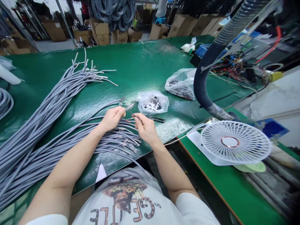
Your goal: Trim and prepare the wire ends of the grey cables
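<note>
My left hand (113, 117) is closed around the stripped end of a grey cable (128, 107), holding it just above the green table (140, 65). My right hand (144, 125) pinches the thin coloured wires coming out of that cable end. Under both hands lies a fan of grey cables (117, 139) with stripped ends. A large bundle of grey cables (47, 109) runs off to the left. Small black cutters (156, 119) lie on the table just right of my right hand.
A clear bag of small parts (152, 103) lies beyond my hands, a second bag (181, 83) further right. A dark ribbed hose (211, 59) arches over the table's right side. A white fan (235, 142) lies face up on the near bench. Cardboard boxes (100, 32) stand behind.
</note>
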The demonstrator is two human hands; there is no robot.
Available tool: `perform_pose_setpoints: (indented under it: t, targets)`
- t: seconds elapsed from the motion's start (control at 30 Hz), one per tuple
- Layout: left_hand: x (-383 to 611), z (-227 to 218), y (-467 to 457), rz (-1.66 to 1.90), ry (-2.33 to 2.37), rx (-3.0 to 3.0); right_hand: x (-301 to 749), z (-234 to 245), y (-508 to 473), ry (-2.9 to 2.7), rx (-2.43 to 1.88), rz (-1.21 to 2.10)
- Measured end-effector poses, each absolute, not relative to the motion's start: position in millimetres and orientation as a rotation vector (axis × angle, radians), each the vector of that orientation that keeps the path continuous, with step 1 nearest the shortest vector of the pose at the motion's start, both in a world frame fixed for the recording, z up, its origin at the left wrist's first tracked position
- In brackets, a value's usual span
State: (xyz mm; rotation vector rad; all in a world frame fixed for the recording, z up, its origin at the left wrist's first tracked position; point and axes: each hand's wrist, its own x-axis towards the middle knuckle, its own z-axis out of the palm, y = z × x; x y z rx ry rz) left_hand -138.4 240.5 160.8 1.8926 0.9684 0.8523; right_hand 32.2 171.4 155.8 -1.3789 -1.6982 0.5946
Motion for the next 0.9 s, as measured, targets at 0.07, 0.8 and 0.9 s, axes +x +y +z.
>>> perform_pose_setpoints:
  t: [0.07, 0.8, 0.9]
  targets:
    - [-138, 161, 240, 0.853, 0.967, 1.9, 32, 156, 171, -1.692, -1.374, 0.596]
    - [-135, 155, 240, 0.839, 1.015, 2.017, 22, 177, 160, -1.801, -1.037, 0.506]
    - [-135, 151, 241, 0.893, 1.048, 2.006, 26, 196, 144, -1.949, -0.855, 0.385]
